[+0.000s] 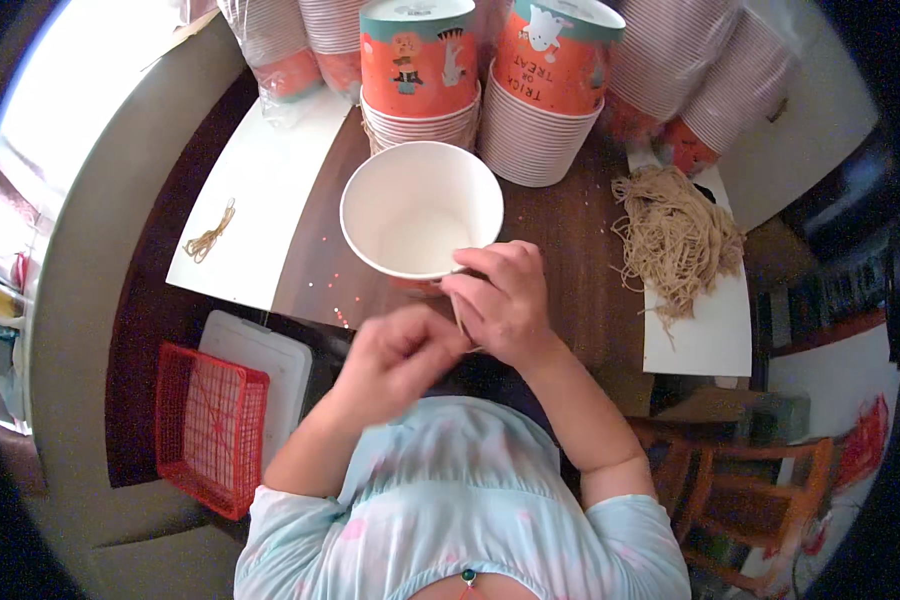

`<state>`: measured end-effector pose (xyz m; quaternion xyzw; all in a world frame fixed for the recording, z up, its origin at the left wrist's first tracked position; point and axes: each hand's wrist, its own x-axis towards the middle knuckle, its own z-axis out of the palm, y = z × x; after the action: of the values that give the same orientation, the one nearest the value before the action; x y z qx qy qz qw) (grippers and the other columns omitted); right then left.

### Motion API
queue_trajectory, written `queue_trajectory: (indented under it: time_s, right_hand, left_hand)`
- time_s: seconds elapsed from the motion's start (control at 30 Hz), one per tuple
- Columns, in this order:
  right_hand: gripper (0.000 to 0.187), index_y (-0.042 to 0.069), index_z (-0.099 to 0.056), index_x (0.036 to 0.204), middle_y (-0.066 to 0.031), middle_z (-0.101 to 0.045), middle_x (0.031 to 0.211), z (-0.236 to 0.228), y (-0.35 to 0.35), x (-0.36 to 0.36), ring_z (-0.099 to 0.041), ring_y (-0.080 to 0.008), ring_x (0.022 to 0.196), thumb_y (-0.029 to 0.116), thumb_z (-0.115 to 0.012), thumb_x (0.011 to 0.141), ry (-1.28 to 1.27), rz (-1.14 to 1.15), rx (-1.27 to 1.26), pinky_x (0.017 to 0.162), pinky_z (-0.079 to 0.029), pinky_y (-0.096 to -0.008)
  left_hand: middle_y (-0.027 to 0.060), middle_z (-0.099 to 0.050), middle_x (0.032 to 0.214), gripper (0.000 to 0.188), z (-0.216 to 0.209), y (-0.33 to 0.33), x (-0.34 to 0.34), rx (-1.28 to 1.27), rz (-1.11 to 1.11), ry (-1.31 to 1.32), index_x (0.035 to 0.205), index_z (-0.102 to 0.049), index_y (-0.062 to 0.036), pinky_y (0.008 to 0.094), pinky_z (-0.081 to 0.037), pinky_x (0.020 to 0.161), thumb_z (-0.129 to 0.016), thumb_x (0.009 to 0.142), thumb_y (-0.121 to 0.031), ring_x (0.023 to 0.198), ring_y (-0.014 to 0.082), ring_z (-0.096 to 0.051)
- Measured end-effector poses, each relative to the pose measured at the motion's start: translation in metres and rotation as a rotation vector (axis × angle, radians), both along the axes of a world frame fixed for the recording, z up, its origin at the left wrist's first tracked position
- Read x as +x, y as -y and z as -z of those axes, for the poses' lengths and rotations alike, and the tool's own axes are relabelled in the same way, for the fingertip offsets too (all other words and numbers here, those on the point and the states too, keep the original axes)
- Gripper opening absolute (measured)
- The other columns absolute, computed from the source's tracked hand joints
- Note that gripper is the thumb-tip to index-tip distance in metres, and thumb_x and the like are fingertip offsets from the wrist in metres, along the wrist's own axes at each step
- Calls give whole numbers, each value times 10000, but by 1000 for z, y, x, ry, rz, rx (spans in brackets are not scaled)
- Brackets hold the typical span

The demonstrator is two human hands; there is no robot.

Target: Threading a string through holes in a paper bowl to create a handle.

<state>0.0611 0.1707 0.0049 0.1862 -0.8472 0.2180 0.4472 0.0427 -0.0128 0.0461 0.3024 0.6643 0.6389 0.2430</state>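
A round paper bucket (422,210), white inside with a bit of orange showing below its rim, stands tilted with its mouth toward me. My right hand (507,302) is closed at the near right of that rim, one fingertip at the edge and the others curled below it. A thin tan cord (459,315) runs from beside those fingers down toward my left hand (402,360). Slightly blurred, the left hand is curled closed with its fingertips at the cord's lower part. The bucket's outer wall is mostly hidden.
Behind stand two upturned stacks of orange-and-green paper buckets (418,65), with plastic-wrapped stacks (670,60) beyond. A heap of tan cords (678,238) lies right; a small cord bundle (210,235) lies left on a white board (260,205). A red basket (212,425) sits lower left, a wooden chair (760,490) lower right.
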Motion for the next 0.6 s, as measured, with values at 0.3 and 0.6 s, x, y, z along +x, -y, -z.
queue_trajectory:
  time_s: [0.3,0.6]
  right_hand:
    - [199,77,-623,852,-60,-652,836,-23,-37,13,-625,-240,785,-13,-703,694,175,-210,37,754,-460,-381]
    - [303,70,-634,958,-96,-640,993,-69,-106,35,-594,-258,995,113,-740,677,654,-235,170,912,-425,-392]
  left_hand:
    - [-23,-604,738,137,-24,38,-21,-109,129,114,961,-654,10,215,-435,554,-638,876,-97,654,40,-515]
    - [-58,-500,592,219,-50,83,-84,-276,-140,9,763,-649,-19,206,-336,470,-648,885,-201,533,25,-432]
